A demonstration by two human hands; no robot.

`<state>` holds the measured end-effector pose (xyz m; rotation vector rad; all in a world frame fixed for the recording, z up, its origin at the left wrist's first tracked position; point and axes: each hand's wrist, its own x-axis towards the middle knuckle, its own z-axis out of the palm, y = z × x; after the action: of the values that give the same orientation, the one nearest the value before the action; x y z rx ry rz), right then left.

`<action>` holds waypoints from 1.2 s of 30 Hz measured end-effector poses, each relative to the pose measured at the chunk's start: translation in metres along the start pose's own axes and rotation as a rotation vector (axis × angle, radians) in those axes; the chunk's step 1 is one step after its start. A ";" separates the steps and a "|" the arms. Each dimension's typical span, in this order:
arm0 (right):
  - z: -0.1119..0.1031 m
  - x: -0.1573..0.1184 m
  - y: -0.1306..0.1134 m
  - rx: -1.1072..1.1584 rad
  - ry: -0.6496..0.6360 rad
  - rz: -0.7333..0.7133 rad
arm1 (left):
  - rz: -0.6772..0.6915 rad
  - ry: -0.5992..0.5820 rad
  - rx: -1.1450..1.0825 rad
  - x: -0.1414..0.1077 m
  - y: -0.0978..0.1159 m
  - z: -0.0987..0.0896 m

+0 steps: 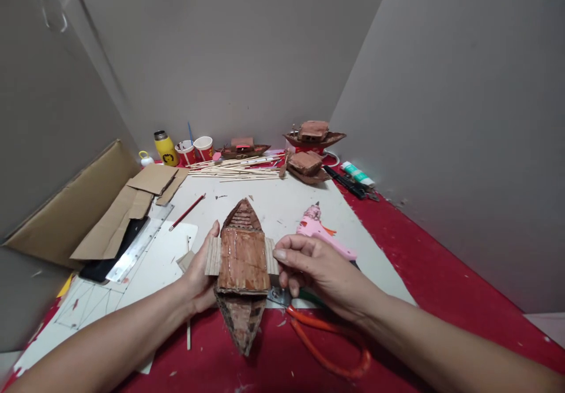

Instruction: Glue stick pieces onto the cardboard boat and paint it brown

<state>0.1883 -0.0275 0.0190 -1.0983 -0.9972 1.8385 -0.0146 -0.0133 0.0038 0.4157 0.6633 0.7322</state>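
Boat model (244, 257) — left hand (200, 278) clasping its left side, right hand's (313, 262) fingers pinching its right ribbed flap (271, 257) — glue gun (316, 226) rightward.

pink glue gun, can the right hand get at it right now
Probably yes: the pink glue gun lies just beyond the right hand, nothing visible between them, though that hand is at the model boat.

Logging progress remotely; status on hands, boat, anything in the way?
Left hand holds boat, one flap each side. Right hand pinches right flap. Orange-handled tool, glue gun near right hand, possibly in its way.
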 end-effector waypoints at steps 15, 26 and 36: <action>-0.010 0.022 0.015 0.044 0.100 0.013 | 0.363 0.414 0.265 0.005 0.026 -0.018; -0.009 0.028 0.014 0.050 0.098 0.023 | 0.731 0.086 1.443 -0.014 0.018 0.007; -0.015 0.039 0.011 0.095 0.068 0.060 | 0.643 -0.123 1.751 0.019 0.040 0.013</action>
<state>0.1859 0.0061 -0.0086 -1.1364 -0.8378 1.8638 -0.0143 0.0258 0.0285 2.3345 0.9383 0.5268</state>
